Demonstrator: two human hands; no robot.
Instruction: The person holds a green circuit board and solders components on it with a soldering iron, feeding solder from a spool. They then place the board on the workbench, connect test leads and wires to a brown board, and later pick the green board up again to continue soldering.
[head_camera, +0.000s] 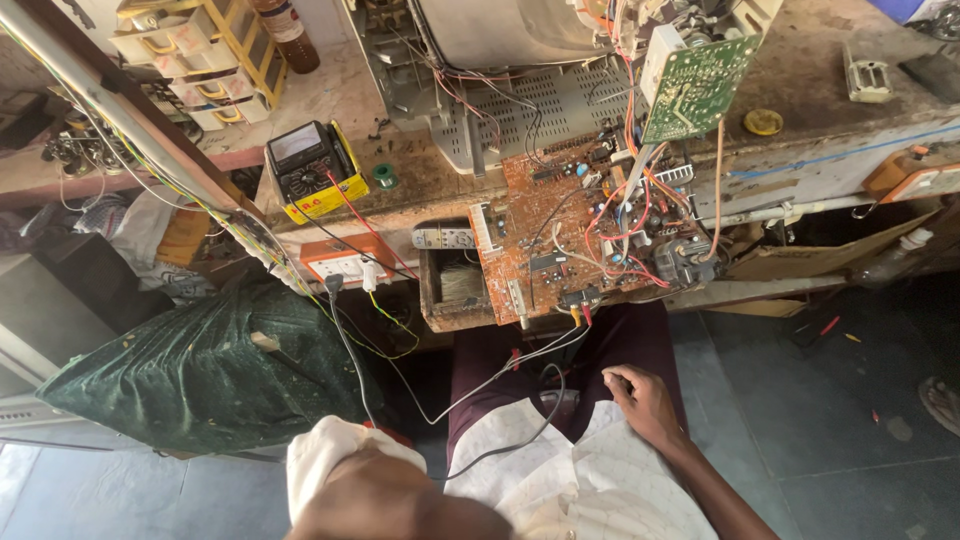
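Observation:
My right hand (640, 400) rests on my lap with its fingers curled and nothing visible in them. It lies against the maroon trousers and white shirt (560, 470), just right of a black cable (520, 440) that runs across my lap. My left hand is out of sight; only a raised bare forearm (400, 505) with a white sleeve shows at the bottom edge. Above my knees a brown circuit board (570, 225) full of wires hangs over the bench edge (800, 180). A green circuit board (695, 85) stands tilted above it.
An opened television chassis (500, 60) sits on the bench. To the left are a multimeter in a yellow case (310, 165), a grey remote control (443, 237) and an orange-and-white socket board (345, 262). An open wooden drawer (450, 290) juts out. A dark green bundle (200, 370) lies at left.

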